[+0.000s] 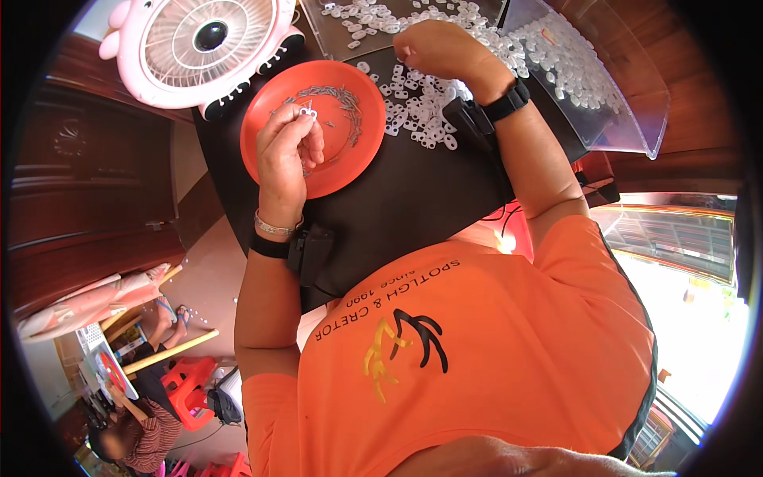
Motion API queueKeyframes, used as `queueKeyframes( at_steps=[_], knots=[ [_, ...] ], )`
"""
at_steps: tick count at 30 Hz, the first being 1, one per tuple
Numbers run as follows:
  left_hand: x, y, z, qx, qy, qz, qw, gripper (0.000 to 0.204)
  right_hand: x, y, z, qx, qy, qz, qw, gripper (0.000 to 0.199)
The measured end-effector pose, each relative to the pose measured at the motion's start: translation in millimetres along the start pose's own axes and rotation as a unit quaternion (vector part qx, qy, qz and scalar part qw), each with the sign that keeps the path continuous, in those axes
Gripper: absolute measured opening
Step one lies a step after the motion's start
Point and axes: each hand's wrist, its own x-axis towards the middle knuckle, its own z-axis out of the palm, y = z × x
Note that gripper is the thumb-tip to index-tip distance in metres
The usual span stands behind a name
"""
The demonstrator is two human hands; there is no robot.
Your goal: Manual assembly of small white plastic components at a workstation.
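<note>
My left hand (284, 155) is over a round red plate (369, 155), its thumb and fingers pinching a small white plastic piece with holes (308, 112). Small grey pin-like parts (350, 119) lie in an arc inside the plate. Farther right, my right hand (443, 52) is closed with its fingertips together, above loose white plastic pieces. Whatever those fingertips may hold is too small to make out. A heap of flat white pieces with holes (425, 107) is spread on the black tabletop (381, 215) between the plate and my right wrist.
A pink and white fan (208, 40) stands at the far left, close to the plate. At the far right a clear plastic bin (648, 119) holds many white pieces. A clear tray (330, 36) lies at the back. Another person (155, 437) sits at lower left near red stools (189, 389).
</note>
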Motion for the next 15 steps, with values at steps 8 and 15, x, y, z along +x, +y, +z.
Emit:
queueKeyframes(
  at_steps=[8, 15],
  knots=[
    [1, -1, -3, 0.011, -0.017, -0.003, 1.000, 0.019, 9, -9, 19, 0.076, 0.119, -0.034, 0.989, 0.019],
    [1, -7, 0, -0.007, -0.013, -0.031, 0.999, 0.021, 10, -24, 38, 0.096, 0.125, -0.141, 0.977, 0.026]
  ],
)
